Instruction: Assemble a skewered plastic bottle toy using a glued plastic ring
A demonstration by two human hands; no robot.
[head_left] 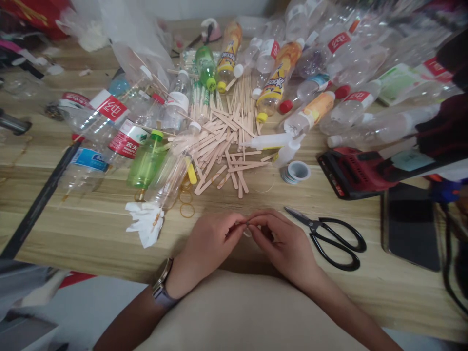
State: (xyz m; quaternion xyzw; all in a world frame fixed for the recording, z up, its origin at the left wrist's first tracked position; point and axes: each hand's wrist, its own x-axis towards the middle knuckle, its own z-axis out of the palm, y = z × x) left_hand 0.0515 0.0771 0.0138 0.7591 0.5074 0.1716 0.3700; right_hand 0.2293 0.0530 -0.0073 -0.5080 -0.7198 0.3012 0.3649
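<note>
My left hand (214, 239), with a watch (162, 280) on its wrist, and my right hand (283, 241) meet fingertip to fingertip at the table's front edge. Both are closed in a pinch. Between the fingertips is something tiny, with a small clear round piece (247, 232) just below; what it is cannot be made out. Black-handled scissors (321, 236) lie right of my right hand with their blades nearly together. Beyond my hands is a pile of flat wooden sticks (223, 141). A spool of thin wire or thread (296, 172) stands at its right.
Plastic bottles (109, 107) crowd the left and back. A green bottle (146, 161), white tissue (144, 224) and rubber bands (186, 210) lie left of centre. A glue bottle (287, 153) is by the sticks. A red and black power tool (361, 170) and a phone (411, 226) are right.
</note>
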